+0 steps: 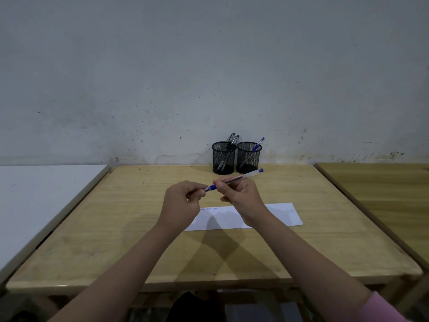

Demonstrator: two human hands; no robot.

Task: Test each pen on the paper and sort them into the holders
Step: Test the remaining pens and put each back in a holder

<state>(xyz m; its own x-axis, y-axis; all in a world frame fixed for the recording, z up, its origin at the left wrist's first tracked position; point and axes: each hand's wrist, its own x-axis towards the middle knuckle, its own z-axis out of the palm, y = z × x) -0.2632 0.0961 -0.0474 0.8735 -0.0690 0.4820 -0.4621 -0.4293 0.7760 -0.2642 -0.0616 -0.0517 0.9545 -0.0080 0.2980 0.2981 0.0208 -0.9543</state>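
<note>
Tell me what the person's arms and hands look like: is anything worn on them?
Both forearms are bare, and no gloves, rings, watch or bracelets show on the left hand or the right hand. The only clothing in view is a pink sleeve on the right upper arm, at the bottom right corner of the picture.

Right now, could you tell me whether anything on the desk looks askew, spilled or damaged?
Nothing stands out. The paper lies flat on the table, both mesh holders stand upright by the wall, and the right hand holds the blue pen while the left hand pinches its tip end.
</note>
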